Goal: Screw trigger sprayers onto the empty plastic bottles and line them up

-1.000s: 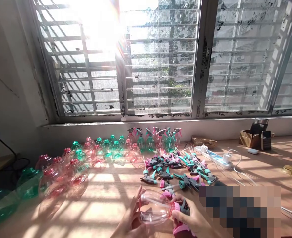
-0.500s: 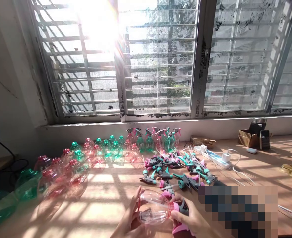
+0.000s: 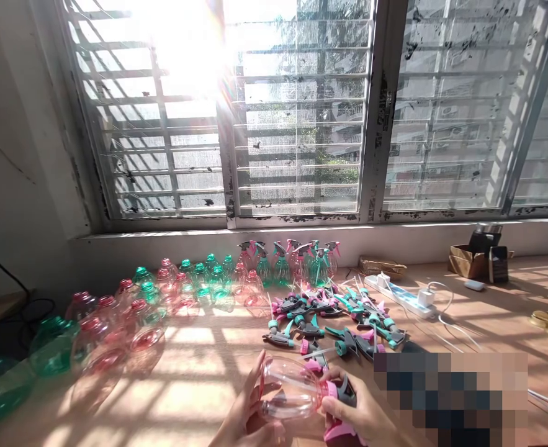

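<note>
A clear pink spray bottle (image 3: 288, 390) lies on its side between my two hands, its base to the left and its neck to the right. My left hand (image 3: 248, 406) is wrapped round the base end. At the neck, my right hand (image 3: 348, 403) grips the pink collar of a grey and pink trigger spray head (image 3: 339, 428). The collar sits against the bottle's mouth; how tightly it is threaded I cannot tell. Just beyond my hands lies a heap of loose trigger spray heads (image 3: 343, 313), pink, teal and grey, with white tubes.
Open pink bottles (image 3: 143, 323) and green bottles (image 3: 54, 344) stand on the left of the wooden table. Bottles with spray heads (image 3: 280, 264) line the wall. A power strip (image 3: 399, 297), a cardboard box (image 3: 464, 261) and a phone (image 3: 498, 264) are at the right.
The fingers of my left hand have shifted slightly around the bottle's base. My right hand keeps its grip at the collar, and the view has moved very little.
</note>
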A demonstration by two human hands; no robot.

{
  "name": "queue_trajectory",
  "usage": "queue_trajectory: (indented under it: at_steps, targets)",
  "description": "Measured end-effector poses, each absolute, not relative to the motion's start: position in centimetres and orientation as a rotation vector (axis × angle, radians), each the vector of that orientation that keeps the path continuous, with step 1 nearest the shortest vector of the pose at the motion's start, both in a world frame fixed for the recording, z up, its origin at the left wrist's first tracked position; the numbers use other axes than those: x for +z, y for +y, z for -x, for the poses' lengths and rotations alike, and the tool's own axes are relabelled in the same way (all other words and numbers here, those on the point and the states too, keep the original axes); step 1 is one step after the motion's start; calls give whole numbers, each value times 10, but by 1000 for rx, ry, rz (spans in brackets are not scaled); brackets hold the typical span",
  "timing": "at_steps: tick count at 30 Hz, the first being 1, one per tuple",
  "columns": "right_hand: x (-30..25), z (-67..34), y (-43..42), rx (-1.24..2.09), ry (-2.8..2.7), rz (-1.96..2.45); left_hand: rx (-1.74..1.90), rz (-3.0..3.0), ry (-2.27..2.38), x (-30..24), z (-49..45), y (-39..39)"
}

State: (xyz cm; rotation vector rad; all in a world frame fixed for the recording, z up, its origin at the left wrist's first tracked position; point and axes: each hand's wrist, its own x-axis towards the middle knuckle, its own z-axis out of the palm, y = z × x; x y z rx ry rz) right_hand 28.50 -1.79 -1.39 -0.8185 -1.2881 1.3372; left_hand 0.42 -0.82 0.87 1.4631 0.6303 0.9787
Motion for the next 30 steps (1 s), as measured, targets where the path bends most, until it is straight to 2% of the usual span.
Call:
queue_trajectory:
  at_steps: [5,10,30]
  targets:
    - [-21,-285,-17,1338,-1285,820,895,-1420,615,9,-1,-8]
    - [-19,-285,-17,1361,-1258,820,1026,-1445,536,2,-6,-4]
    - [-17,-287,-18,1339,-1316,834,1045,-1450,500,3,-12,-8]
